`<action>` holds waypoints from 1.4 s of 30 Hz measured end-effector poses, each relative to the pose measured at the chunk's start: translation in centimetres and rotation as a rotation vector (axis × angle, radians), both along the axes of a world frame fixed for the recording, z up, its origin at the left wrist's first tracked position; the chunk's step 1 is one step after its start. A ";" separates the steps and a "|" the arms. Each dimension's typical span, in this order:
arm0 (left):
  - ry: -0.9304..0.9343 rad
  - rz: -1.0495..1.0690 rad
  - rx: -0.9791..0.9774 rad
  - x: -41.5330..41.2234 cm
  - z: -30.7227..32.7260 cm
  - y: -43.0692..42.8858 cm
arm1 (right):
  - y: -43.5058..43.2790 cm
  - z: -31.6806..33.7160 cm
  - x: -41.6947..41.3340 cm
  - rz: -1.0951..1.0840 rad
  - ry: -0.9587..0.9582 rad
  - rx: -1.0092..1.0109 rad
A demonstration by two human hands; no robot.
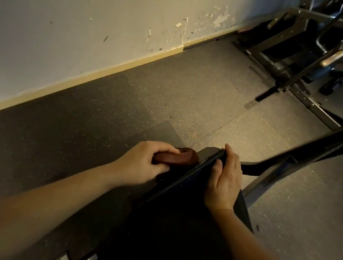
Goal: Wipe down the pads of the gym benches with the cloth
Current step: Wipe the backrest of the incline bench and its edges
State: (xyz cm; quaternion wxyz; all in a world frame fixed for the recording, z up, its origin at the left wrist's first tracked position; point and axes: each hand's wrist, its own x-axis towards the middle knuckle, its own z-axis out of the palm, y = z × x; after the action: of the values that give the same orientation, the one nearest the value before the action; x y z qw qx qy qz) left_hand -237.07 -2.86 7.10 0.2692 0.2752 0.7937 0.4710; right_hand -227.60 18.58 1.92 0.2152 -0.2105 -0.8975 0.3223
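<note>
Head: cloth (176, 157) half under left hand (145, 161)

No writing, label, brand mark or number can be read anywhere in this dim gym corner. None shows on the dark bench pad (167, 226), the reddish-brown cloth (177, 157), the scuffed wall (71, 20), the speckled floor (193, 89) or the metal machine frames (315, 108) at upper right.

cloth (177, 157): half hidden by left hand (147, 162) | pad (176, 227): bottom cut off
</note>
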 end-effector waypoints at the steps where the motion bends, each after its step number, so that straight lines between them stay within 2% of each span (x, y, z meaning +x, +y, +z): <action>1: -0.010 -0.030 -0.020 0.5 0.2 -1.7 | 0.1 -0.1 0.0 -0.003 0.001 0.005; 5: -0.200 -0.244 -0.187 1.2 2.9 -7.6 | 0.1 -0.1 0.2 0.002 -0.004 0.004; 7: -0.191 -0.292 -0.237 0.4 3.9 -7.8 | -0.1 0.1 0.2 -0.005 -0.008 0.000; 12: -0.059 0.135 -0.066 0.6 2.7 -0.3 | -0.3 0.4 0.2 -0.014 -0.013 0.002; 15: 0.021 0.153 -0.078 2.4 1.8 0.7 | -0.2 0.3 0.2 -0.012 -0.021 0.000; 19: -0.250 -0.028 0.027 1.7 2.9 -2.9 | -0.1 0.1 0.1 -0.011 -0.024 0.000; 22: -0.251 0.167 0.078 0.2 3.0 -0.8 | -0.2 0.2 0.2 -0.009 -0.012 -0.008; 24: -0.323 0.315 0.105 -1.0 2.2 2.2 | -0.3 0.4 0.1 -0.010 -0.009 -0.011; 26: -0.385 0.351 0.098 -1.7 1.4 5.3 | -0.3 0.5 0.1 -0.012 -0.013 -0.008; 29: -0.257 0.358 0.011 -1.5 0.9 8.1 | -0.3 0.6 0.1 -0.013 -0.018 -0.016; 31: -0.137 0.271 -0.051 -1.4 1.5 7.9 | -0.2 0.6 0.1 -0.009 -0.016 -0.019; 35: -0.345 -0.012 0.024 -2.1 3.1 5.6 | -0.1 0.3 0.1 0.001 -0.017 -0.010; 39: -0.093 0.295 -0.018 -3.4 2.7 6.5 | -0.1 0.2 0.2 -0.007 -0.007 -0.017; 42: 0.011 0.276 -0.086 -2.5 1.8 8.4 | -0.1 0.2 0.1 -0.013 0.001 -0.012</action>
State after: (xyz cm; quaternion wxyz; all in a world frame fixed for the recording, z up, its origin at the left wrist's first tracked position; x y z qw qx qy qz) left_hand -239.60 5.55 8.89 0.2091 0.1541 0.8449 0.4677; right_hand -227.50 18.50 2.12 0.2166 -0.2175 -0.8940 0.3263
